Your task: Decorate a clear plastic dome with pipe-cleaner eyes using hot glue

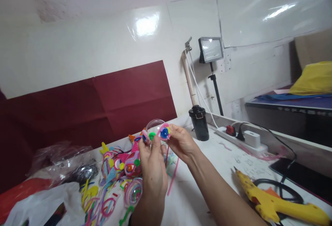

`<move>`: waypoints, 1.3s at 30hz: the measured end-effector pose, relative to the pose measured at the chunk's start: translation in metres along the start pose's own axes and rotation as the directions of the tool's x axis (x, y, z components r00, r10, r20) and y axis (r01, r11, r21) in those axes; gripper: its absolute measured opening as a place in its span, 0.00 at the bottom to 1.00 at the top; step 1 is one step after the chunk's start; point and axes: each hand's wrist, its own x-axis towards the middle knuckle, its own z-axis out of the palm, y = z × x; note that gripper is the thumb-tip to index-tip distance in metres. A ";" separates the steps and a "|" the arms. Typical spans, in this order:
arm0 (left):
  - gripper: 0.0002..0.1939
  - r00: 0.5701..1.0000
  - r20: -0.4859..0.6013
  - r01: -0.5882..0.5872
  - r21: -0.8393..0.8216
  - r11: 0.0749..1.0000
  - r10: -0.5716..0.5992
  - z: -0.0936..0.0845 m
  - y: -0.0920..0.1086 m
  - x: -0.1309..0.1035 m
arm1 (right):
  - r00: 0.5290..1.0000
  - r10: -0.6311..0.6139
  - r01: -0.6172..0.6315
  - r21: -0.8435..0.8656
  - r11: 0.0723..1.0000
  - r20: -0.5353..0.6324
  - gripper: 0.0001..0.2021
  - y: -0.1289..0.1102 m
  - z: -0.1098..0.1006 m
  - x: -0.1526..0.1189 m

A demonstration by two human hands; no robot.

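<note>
Both hands hold a small pipe-cleaner piece [166, 134] with fuzzy pink edging, blue round centres and a green bit in the middle. My left hand [153, 163] pinches its left part between thumb and fingers. At the right end, by a blue centre and a yellow bit, the fingers of my right hand [183, 141] are closed on it. A clear curved edge [155, 120] rises just behind; whether it joins the piece I cannot tell. Beside my left hand lie fuzzy colourful crafts [131, 163] with eye-like discs. Loose pink strips [173, 177] lie below my hands.
A yellow glue gun [275, 205] with a black cable lies at the right front. Behind it are a white power strip [242, 141] with plugs and a black canister [199, 125]. Pipe-cleaner pieces [107, 207], a white plastic bag [46, 205] and clear wrapping [62, 158] crowd the left.
</note>
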 end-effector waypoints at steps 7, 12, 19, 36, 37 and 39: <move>0.20 1.000 0.014 0.015 -0.021 1.000 -0.015 -0.002 0.000 0.004 | 1.000 0.000 0.000 -0.004 1.000 -0.030 0.13 0.001 0.003 0.000; 0.20 0.999 0.027 0.032 -0.021 0.999 -0.031 -0.001 0.003 0.004 | 0.998 0.001 -0.001 0.001 1.000 -0.064 0.14 -0.001 0.008 0.000; 0.20 0.998 0.015 0.061 -0.031 0.998 -0.061 0.001 0.004 0.003 | 0.997 0.006 -0.005 0.001 1.000 -0.078 0.15 -0.004 0.012 -0.002; 0.23 0.995 0.015 0.096 -0.041 0.995 -0.095 -0.003 0.001 0.006 | 0.994 0.015 -0.015 0.003 1.000 -0.104 0.16 -0.002 0.009 -0.001; 0.24 0.995 0.011 0.098 -0.048 0.994 -0.098 -0.002 0.002 0.006 | 0.995 0.016 -0.016 0.002 1.000 -0.102 0.16 -0.002 0.009 -0.001; 0.25 0.994 0.009 0.107 -0.059 0.993 -0.107 -0.002 0.002 0.006 | 0.995 0.017 -0.017 0.001 1.000 -0.099 0.15 -0.003 0.009 -0.001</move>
